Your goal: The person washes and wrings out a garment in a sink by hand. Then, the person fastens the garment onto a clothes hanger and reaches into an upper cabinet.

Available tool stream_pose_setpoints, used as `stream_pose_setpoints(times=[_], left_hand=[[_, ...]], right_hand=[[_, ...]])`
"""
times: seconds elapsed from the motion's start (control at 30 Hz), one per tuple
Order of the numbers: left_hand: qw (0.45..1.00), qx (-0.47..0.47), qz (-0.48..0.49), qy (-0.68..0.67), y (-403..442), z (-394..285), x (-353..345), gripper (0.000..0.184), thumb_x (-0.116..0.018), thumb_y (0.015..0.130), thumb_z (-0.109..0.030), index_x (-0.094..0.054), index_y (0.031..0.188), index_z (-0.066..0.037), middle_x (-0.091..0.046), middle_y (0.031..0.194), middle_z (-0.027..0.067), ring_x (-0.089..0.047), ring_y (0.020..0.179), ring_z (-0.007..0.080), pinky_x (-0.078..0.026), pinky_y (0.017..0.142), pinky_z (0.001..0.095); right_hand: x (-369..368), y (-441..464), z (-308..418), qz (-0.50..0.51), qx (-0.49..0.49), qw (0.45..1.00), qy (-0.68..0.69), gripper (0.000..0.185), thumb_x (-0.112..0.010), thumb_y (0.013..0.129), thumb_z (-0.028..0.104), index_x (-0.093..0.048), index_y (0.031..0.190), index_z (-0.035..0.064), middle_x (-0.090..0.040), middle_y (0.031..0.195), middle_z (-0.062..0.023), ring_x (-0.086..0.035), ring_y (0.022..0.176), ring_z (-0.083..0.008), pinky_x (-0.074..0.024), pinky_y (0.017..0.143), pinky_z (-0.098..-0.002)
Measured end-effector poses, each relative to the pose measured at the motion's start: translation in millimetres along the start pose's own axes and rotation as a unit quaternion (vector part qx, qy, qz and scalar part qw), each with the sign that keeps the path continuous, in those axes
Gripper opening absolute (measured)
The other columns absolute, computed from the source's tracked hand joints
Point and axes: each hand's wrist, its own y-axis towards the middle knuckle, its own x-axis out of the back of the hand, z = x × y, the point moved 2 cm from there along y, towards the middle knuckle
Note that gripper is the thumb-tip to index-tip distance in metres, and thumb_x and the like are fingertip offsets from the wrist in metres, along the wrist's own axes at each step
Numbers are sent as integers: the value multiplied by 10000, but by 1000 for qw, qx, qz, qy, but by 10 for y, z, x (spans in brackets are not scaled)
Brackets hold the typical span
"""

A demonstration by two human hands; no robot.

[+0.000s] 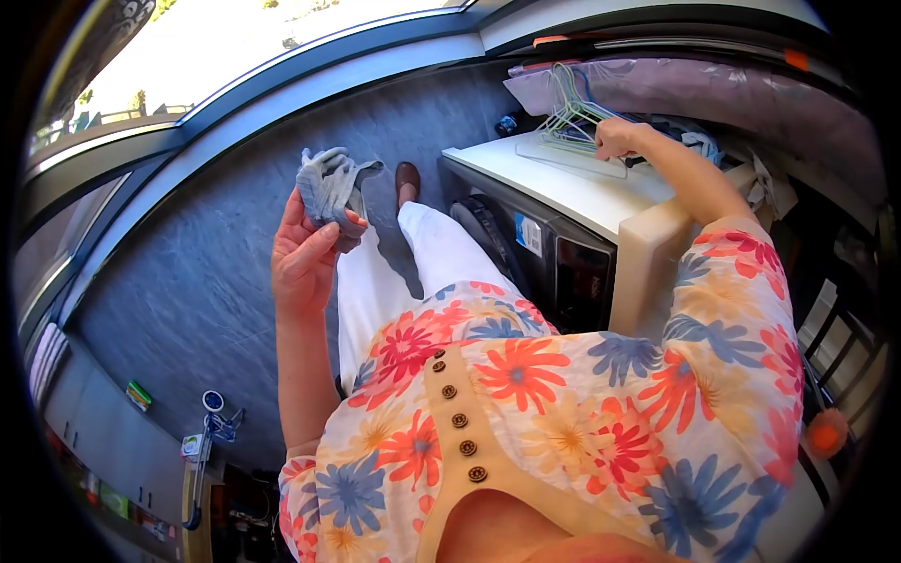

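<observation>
My left hand [305,249] is closed around a bunched grey ribbed piece of clothing [328,188], pinched between thumb and fingers above the floor. Its kind is unclear in the folds. On the other side, my right hand [618,139] grips several thin pale green and blue clothes hangers [570,117]. They rest bunched together on the white top [526,161] of a dark-fronted cabinet. The fingertips of that hand are partly hidden behind its knuckles.
Blue-grey floor [206,253] lies to the left, bordered by a large window frame [282,84]. Behind the hangers is a pinkish covered surface [694,94]. A cream padded edge [648,253] adjoins the cabinet. A metal stand [202,450] is at lower left.
</observation>
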Motion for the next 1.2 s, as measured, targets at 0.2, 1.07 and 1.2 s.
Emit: stream_pose_setpoints(times=[0.2,1.07,1.2], left_hand=[[999,-31,-6,-6,-140,-131,254,543,-494,773,42,-324,1285,-21,-567,1018,160,-585,922,240,-440,868,375],[989,-109,-66,-77,-1595,-393,1282,657,-541,737,84,-292,1321,-86,-566,1043,143,-592,930,245,-501,794,368],[980,-145,-101,-89,-1741,-256,1373,664,-535,734,98,-284,1322,-79,-553,1070,126,-582,950,233,-495,820,377]], right_hand=[[102,-337,735,-47,53,956,283,248,-609,727,213,-600,894,30,-410,493,-9,-391,386,-103,-297,324,-267],[481,-1829,4308,-369,469,721,352,398,-445,909,376,-597,1063,42,-407,590,59,-347,553,-16,-271,464,-196],[562,-1740,4522,-214,538,725,373,411,-426,915,381,-615,1027,33,-437,580,37,-384,522,-33,-300,441,-203]])
